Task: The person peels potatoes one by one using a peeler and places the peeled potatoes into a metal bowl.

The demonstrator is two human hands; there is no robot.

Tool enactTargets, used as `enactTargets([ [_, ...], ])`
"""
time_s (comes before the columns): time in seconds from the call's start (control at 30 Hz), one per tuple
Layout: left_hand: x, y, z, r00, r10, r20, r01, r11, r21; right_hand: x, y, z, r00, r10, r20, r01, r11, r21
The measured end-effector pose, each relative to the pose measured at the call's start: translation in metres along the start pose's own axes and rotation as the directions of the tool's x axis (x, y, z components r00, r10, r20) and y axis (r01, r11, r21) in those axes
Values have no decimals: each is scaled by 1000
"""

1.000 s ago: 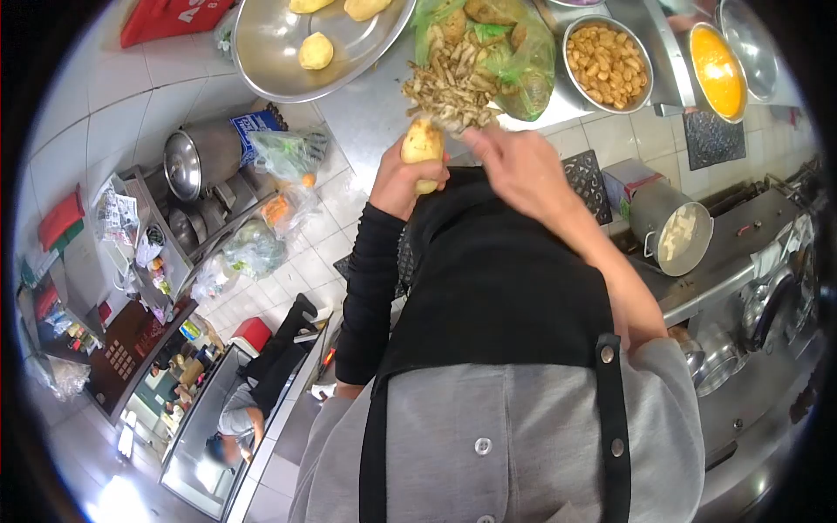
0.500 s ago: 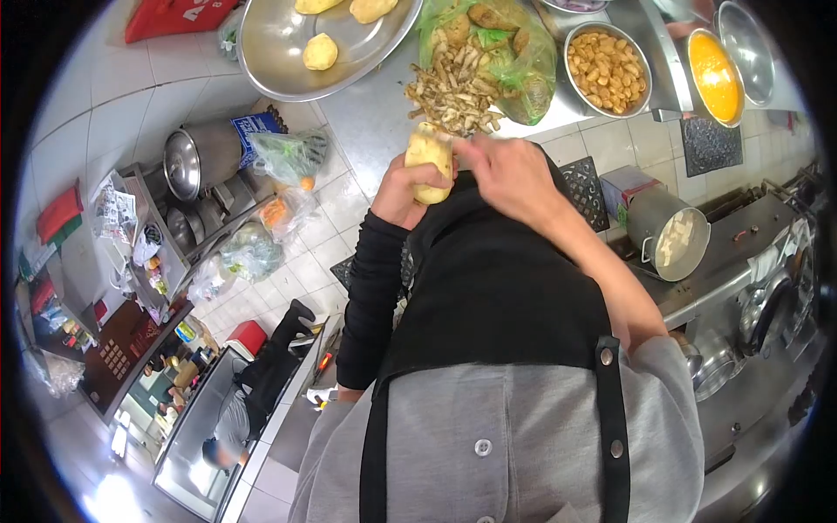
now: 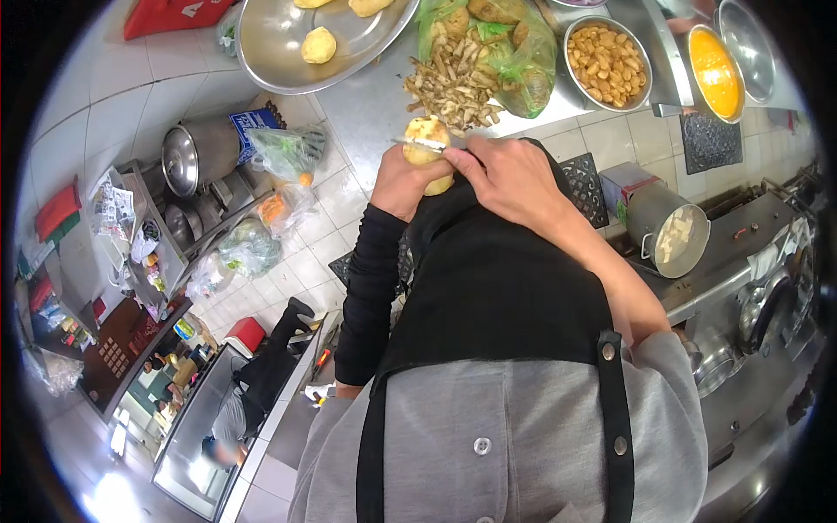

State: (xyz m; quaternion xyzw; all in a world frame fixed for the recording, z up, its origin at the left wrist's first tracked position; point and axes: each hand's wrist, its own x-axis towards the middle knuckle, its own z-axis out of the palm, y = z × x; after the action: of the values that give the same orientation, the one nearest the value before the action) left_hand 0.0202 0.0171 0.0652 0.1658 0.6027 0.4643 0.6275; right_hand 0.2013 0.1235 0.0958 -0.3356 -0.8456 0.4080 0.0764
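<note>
In front of my apron, my left hand (image 3: 403,185) is closed round a pale, mostly peeled potato (image 3: 427,132) held upright. My right hand (image 3: 506,172) grips a peeler (image 3: 422,144), its metal blade lying across the upper part of the potato; the handle is hidden in my fingers. Just beyond the potato, a heap of brown peelings (image 3: 449,87) lies on the steel table (image 3: 370,113). A green plastic bag (image 3: 534,83) with unpeeled potatoes touches the heap. Up to the left, a wide metal bowl (image 3: 261,74) holds several peeled potatoes.
A bowl of brown chunks (image 3: 608,65) and a container of orange liquid (image 3: 715,74) stand at the upper right. A pot (image 3: 678,240) with pale pieces sits by the stove, right. Bagged vegetables (image 3: 253,248) are on the left. Another person (image 3: 235,410) is at lower left.
The peeler blade, blurred near the potato's top before, now lies across its upper part. My right hand has turned and shifted slightly. The left hand keeps hold of the potato, with its grip altered.
</note>
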Motion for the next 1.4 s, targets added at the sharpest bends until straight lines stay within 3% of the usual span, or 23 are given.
enactTargets([
  [0.1,-7,15,13,983,-167,-80,156,980,-120,6,24,12,996,78,-47,-82,993,-82],
  [0.13,-13,13,15,986,-151,-71,140,981,-135,15,38,10,975,220,6,-213,948,-237],
  [0.17,-16,12,14,989,-134,-59,124,982,-142,17,72,20,974,225,-33,-226,941,-251],
  [0.33,-8,8,9,992,-123,-35,117,983,-142,5,20,-6,974,210,81,-214,976,41],
  [0.37,-5,9,8,991,-130,3,128,972,-195,1,11,-9,989,111,101,-115,993,32],
  [0.43,-10,10,3,985,-157,78,172,942,-289,6,30,13,985,167,45,-171,981,92],
  [0.5,-16,9,-4,982,-118,150,171,895,-413,17,57,19,961,263,86,-249,957,-146],
  [0.53,-15,11,-6,979,-92,184,170,865,-471,15,56,16,944,324,63,-322,946,-41],
  [0.63,-17,14,-9,994,-98,45,107,942,-317,5,23,-9,919,367,147,-387,909,152],
  [0.67,-14,9,-12,998,-50,43,59,967,-247,0,26,2,964,267,10,-262,939,225],
  [0.77,-19,16,-8,999,-14,-35,8,984,-178,4,15,-3,959,273,82,-283,942,181],
  [0.8,-20,17,-6,996,-46,-79,24,964,-266,4,15,0,971,231,61,-238,959,153],
  [0.9,-16,8,-7,999,-53,-14,52,997,-52,0,12,7,994,108,21,-109,992,62],
  [1.0,-13,14,-1,993,-103,-49,108,990,96,-6,2,6,1000,18,-17,-19,999,-26],
  [1.1,-13,4,-7,992,72,-104,-30,933,357,6,45,19,976,219,-8,-214,945,-248],
  [1.13,-16,9,-3,995,30,-94,-1,955,296,3,80,35,988,106,-108,-132,951,-279],
  [1.27,-21,8,-2,993,-79,-84,88,989,117,-3,18,1,981,185,-53,-184,983,15],
  [1.37,-14,8,-1,990,-137,-44,137,990,-14,-5,5,6,999,53,12,-53,999,7],
  [1.4,-14,5,-4,983,-182,-21,179,980,-83,0,18,17,994,106,-29,-107,994,-4],
])
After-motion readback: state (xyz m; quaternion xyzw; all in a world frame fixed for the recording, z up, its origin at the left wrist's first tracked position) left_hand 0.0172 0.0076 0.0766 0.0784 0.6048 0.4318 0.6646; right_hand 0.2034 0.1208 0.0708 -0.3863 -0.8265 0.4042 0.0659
